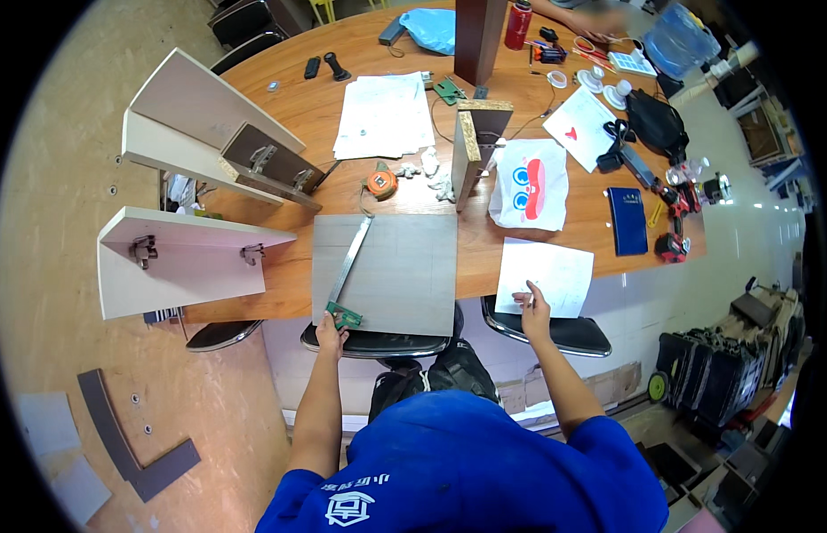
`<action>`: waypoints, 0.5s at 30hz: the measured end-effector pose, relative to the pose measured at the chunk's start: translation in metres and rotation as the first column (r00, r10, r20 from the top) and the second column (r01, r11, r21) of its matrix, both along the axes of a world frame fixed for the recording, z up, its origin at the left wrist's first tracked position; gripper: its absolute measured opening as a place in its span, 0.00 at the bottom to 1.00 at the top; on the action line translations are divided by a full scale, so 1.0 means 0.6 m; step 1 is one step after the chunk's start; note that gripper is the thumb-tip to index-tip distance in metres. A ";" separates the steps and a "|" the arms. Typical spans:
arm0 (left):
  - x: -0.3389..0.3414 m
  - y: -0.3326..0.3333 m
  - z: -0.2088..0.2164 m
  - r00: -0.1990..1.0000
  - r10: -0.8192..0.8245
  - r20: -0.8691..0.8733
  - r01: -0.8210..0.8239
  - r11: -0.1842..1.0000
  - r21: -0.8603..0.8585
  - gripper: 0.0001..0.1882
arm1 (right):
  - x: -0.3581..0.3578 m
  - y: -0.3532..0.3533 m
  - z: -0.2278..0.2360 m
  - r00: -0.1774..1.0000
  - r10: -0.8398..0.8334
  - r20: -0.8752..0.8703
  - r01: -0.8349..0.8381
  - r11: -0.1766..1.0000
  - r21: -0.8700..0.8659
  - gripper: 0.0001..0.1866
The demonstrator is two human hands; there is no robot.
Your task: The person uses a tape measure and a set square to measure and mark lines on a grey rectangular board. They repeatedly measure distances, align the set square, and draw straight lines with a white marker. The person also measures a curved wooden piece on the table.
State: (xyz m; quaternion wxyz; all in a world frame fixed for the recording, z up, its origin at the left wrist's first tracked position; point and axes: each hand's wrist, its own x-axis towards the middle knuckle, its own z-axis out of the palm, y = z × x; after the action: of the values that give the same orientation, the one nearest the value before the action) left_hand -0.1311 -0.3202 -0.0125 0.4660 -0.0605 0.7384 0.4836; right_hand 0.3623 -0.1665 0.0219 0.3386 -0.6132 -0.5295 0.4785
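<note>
A grey board [404, 258] lies flat at the table's front edge and sticks out a little past it. A try square with a steel blade [351, 259] and green stock lies across its left part. My left hand [330, 336] grips the green stock at the board's lower left corner. My right hand [535, 313] is over a white sheet of paper [566, 271] to the right of the board. Its fingers are curled, and what they hold, if anything, is too small to make out. An orange tape measure [381, 183] sits just beyond the board.
Pale panels with hinges [187, 266] stand on the left. An upright chipboard piece [467, 160] stands beyond the grey board. Papers [385, 115], a white bag [531, 186], a blue notebook [627, 220] and a cordless drill [673, 244] lie about. Chairs [573, 336] are tucked under the table.
</note>
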 end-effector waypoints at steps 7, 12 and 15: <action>0.013 0.012 -0.011 0.997 -0.010 -0.079 -0.001 0.990 -0.138 0.23 | -0.079 0.037 0.051 0.987 0.149 0.059 -0.151 0.988 0.032 0.14; 0.011 0.034 -0.014 0.868 -0.273 -0.415 0.072 0.896 -0.438 0.24 | -0.185 0.075 0.069 0.935 0.304 0.185 -0.333 0.930 0.156 0.08; -0.041 0.006 -0.039 0.695 -0.468 -0.545 0.165 0.842 -0.513 0.25 | -0.356 0.149 0.094 0.893 0.450 -0.004 -0.438 0.871 0.221 0.09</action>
State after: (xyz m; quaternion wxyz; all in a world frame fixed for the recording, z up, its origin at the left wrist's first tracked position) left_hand -0.1555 -0.3166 -0.0361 0.2324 0.1431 0.9388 0.2103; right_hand 0.1489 -0.0771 0.0782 0.2984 -0.4214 -0.6950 0.5004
